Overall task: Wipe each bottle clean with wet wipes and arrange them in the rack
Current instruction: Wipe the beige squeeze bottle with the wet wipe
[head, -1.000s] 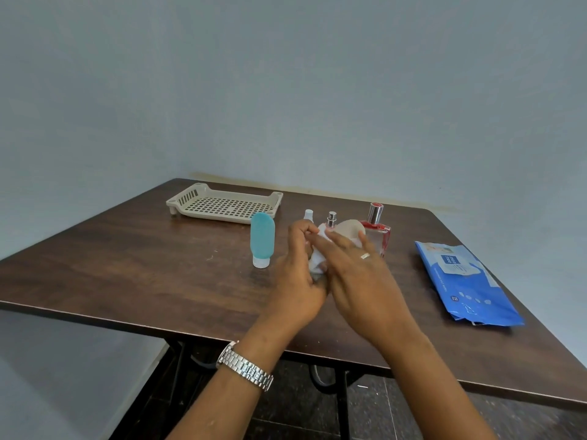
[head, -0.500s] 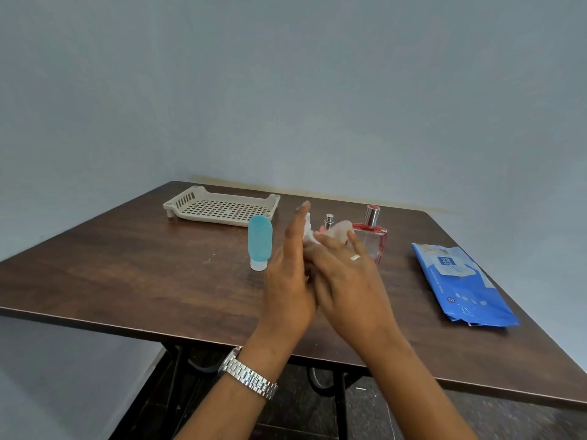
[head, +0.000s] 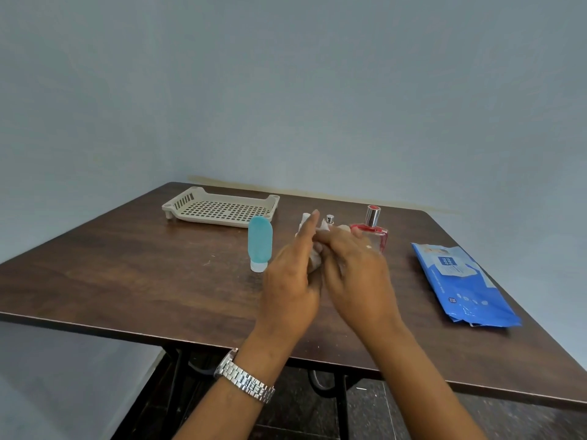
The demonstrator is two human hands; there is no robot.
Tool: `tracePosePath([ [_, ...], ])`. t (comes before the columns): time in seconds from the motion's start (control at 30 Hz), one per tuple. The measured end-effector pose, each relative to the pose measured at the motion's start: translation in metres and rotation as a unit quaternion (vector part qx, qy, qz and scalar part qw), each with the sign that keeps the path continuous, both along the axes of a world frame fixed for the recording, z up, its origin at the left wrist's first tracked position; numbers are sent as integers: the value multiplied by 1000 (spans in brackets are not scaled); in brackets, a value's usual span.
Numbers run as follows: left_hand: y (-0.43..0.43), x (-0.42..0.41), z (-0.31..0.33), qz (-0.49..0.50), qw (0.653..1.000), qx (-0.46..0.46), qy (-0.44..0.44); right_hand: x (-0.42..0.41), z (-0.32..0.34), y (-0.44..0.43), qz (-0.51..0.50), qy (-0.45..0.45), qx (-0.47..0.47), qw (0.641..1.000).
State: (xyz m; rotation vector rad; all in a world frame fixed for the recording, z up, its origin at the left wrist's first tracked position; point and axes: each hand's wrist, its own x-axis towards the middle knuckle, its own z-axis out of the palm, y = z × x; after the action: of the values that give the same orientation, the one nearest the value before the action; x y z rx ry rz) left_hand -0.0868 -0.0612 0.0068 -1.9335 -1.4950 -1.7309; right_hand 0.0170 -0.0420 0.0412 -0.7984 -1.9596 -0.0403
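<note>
L hand: fingers straight, pressed flat vs the bunched wipe. R hand curls round the wipe from the other side, both above the desk. Can't tell if a bottle's inside. Just left stands the blue bottle, cap down; red bottle behind R hand. Back left: rack. Right: wipes pack.

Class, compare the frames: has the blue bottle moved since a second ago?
No. The blue bottle stands at the same spot, just in front of the rack's right corner, as before.
</note>
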Motion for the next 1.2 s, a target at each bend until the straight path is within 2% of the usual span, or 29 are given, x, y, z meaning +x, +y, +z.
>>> tracePosePath([
  [0.07, 2, 2, -2, 8, 1000, 11, 6, 8, 4, 15, -8, 48, -42, 998],
  [0.17, 4, 5, -3, -20, 999, 24, -23, 21, 10, 43, -29, 139, -178, 974],
  [0.27, 3, 7, -1, -87, 986, -7, -143, 31, 5, 56, -16, 229, -267, 936],
  [0.33, 3, 10, 0, -123, 961, -38, -245, 34, 2, 55, 16, 295, -328, 897],
  [0.43, 5, 17, 2, -163, 911, -75, -371, 29, -3, 51, 114, 415, -411, 804],
  [0.5, 5, 19, 1, -172, 903, -99, -381, 23, -6, 44, 146, 481, -410, 761],
  [0.57, 8, 22, -1, -185, 905, -141, -356, 14, -9, 34, 158, 517, -382, 749],
  [0.6, 10, 25, -2, -203, 901, -162, -348, 7, -11, 27, 162, 517, -362, 759],
  [0.63, 11, 27, -2, -223, 892, -176, -351, 2, -13, 20, 159, 500, -332, 784],
  [0.67, 12, 31, -2, -243, 881, -182, -363, -3, -17, 13, 143, 465, -291, 824],
  [0.77, 11, 36, 2, -267, 846, -210, -411, -2, -35, 3, 64, 295, -159, 940],
  [0.83, 11, 35, -1, -283, 815, -238, -447, 7, -42, 3, 48, 176, -88, 979],
  [0.93, 14, 39, -5, -276, 801, -262, -462, 21, -35, 12, 17, 92, -48, 994],
  [1.03, 13, 46, -2, -287, 786, -283, -469, 30, -14, 31, -7, 124, -75, 989],
  [1.1, 14, 48, -1, -313, 767, -299, -473, 35, -1, 44, -13, 154, -96, 983],
  [1.2, 13, 45, 1, -342, 733, -308, -501, 37, 0, 45, -15, 150, -99, 984],
])
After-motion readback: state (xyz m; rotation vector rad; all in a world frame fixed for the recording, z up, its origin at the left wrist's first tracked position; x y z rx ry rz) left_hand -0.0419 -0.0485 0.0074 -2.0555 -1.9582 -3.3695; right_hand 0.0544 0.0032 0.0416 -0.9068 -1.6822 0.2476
